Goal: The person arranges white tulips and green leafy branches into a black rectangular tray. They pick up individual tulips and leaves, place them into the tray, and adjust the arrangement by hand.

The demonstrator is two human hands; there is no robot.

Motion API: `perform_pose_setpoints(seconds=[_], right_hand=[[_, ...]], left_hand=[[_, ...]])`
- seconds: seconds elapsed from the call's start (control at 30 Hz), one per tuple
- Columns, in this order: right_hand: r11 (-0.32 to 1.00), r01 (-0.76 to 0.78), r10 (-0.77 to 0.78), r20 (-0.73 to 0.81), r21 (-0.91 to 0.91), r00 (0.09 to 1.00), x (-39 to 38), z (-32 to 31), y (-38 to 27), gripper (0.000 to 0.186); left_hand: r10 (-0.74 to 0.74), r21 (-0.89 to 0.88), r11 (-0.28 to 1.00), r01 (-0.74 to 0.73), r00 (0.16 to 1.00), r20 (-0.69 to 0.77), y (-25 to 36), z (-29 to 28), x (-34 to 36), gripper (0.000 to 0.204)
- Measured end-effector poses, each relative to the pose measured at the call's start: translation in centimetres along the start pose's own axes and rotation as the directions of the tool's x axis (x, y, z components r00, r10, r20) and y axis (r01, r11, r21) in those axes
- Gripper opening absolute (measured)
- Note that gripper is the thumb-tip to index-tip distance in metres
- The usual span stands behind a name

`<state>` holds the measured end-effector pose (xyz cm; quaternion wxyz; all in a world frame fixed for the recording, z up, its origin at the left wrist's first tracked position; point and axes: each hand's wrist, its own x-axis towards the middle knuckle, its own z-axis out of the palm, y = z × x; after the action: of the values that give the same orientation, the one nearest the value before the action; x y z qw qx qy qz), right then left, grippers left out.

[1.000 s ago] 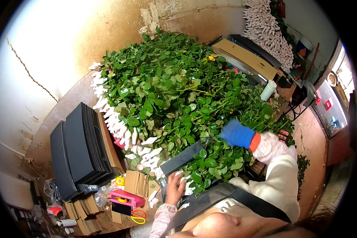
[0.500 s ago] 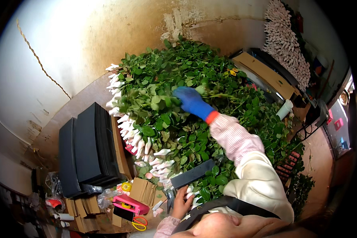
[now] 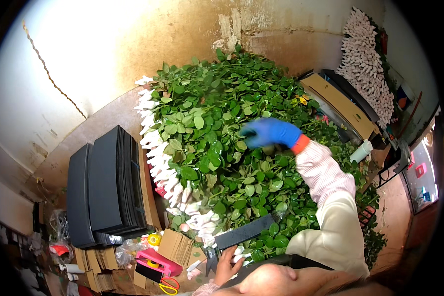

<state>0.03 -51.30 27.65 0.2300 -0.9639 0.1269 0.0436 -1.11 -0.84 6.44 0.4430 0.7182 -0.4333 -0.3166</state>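
Observation:
A large heap of leafy green stems [image 3: 207,108], which look like roses, covers the table. White-wrapped heads [image 3: 155,148] line the heap's left edge. My right hand [image 3: 271,133], in a blue glove with an orange cuff, is over the middle of the leaves, its fingers pointing left. Motion blurs its fingertips, and I cannot see anything held in them. My bare left hand [image 3: 228,266] is low at the near edge with its fingers apart, beside a few white-wrapped heads. Just above its fingers lies a long dark grey strip [image 3: 244,232] across the near stems.
Stacked black sheets [image 3: 113,182] stand at the left. Near them are cardboard pieces [image 3: 176,248], a pink tape dispenser [image 3: 158,261], yellow-handled scissors [image 3: 169,286] and a yellow tape roll [image 3: 154,240]. Far right are a cardboard box [image 3: 340,106], a pale cup [image 3: 361,151] and more white-wrapped heads [image 3: 367,64].
My right hand has drawn back to the right over the heap. Leaves left of it, blurred before, now look still. My left hand stays near the strip. The view has shifted slightly.

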Motion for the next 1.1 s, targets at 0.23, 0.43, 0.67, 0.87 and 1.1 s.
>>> perform_pose_setpoints(seconds=[0.23, 0.43, 0.67, 0.87, 1.1], right_hand=[[0.599, -0.477, -0.353, -0.747, -0.643, 0.564, 18.6, 2.1, 10.3, 0.038], [0.898, 0.025, -0.321, -0.613, -0.44, 0.722, 15.5, 3.6, 2.0, 0.03], [0.783, 0.234, -0.575, -0.526, -0.576, 0.627, -3.2, 0.6, 0.7, 0.042], [0.771, 0.325, -0.624, -0.553, -0.547, 0.552, -9.4, 0.0, -3.5, 0.041], [0.696, 0.089, -0.551, -0.451, -0.713, 0.702, -2.2, -1.0, -0.4, 0.028]], left_hand=[[0.076, -0.054, 0.996, -0.072, 0.995, 0.067, 0.4, 1.1, 2.2, 0.062], [0.045, -0.072, 0.996, -0.051, 0.995, -0.086, -1.6, 1.2, -0.6, 0.063], [0.059, -0.045, 0.997, -0.06, 0.998, -0.017, 0.0, 0.8, 0.4, 0.062], [-0.05, -0.152, 0.987, 0.055, 0.998, 0.04, -1.0, 0.7, 0.1, 0.064], [0.023, -0.055, 0.998, -0.021, 0.999, 0.045, -0.7, -0.1, -0.2, 0.064]])
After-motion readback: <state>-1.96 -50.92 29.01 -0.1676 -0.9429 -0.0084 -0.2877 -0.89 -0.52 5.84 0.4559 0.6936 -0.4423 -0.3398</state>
